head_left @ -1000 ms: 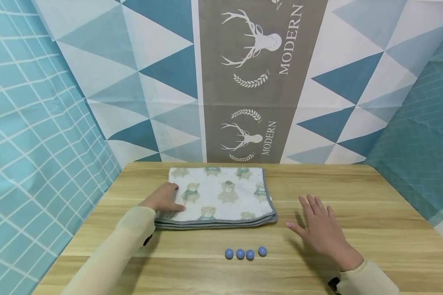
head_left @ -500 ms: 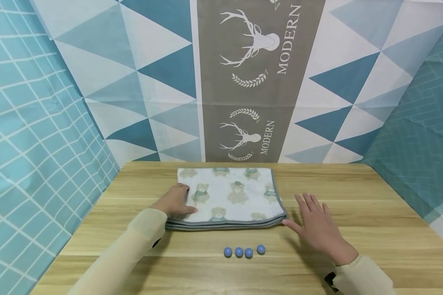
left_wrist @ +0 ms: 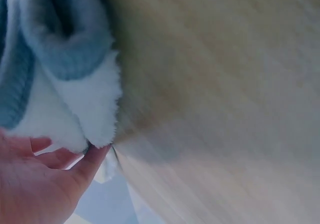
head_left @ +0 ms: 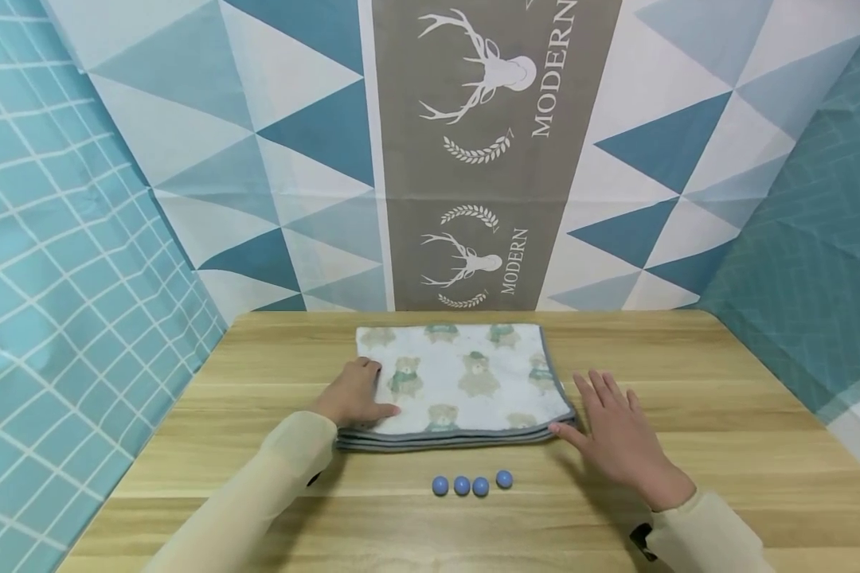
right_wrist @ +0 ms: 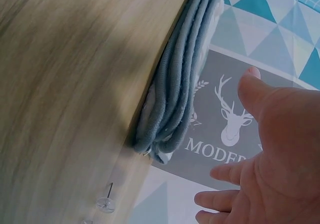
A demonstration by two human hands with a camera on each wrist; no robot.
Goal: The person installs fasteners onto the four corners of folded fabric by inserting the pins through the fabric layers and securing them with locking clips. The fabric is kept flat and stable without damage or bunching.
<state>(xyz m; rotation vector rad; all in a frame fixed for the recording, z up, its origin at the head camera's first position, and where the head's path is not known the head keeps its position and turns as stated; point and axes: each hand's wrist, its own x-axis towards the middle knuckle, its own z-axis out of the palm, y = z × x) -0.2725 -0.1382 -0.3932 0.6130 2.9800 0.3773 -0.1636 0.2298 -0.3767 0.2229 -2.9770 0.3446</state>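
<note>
A folded blanket (head_left: 473,382) with a bear print and grey-blue edging lies flat on the wooden table, its stacked layers facing the person. At its left side is my left hand (head_left: 354,395), thumb over the near left part of the top. In the left wrist view, the fairly straight fingers (left_wrist: 92,164) touch the white folded side of the blanket (left_wrist: 90,99). My right hand (head_left: 619,434) is spread beside the near right corner; in the head view its thumb overlaps that corner. The right wrist view shows this hand (right_wrist: 280,144) apart from the layered edge, gripping nothing.
Several small blue balls (head_left: 462,485) lie in a row on the wooden table (head_left: 373,525), nearer the person than the blanket. A patterned wall covering (head_left: 473,183) rises behind the table. A clear-headed pin (right_wrist: 106,204) shows near the table edge in the right wrist view.
The blanket has slid right across the table along with my left hand. Its right corner now reaches my right hand's thumb. The right hand has barely moved.
</note>
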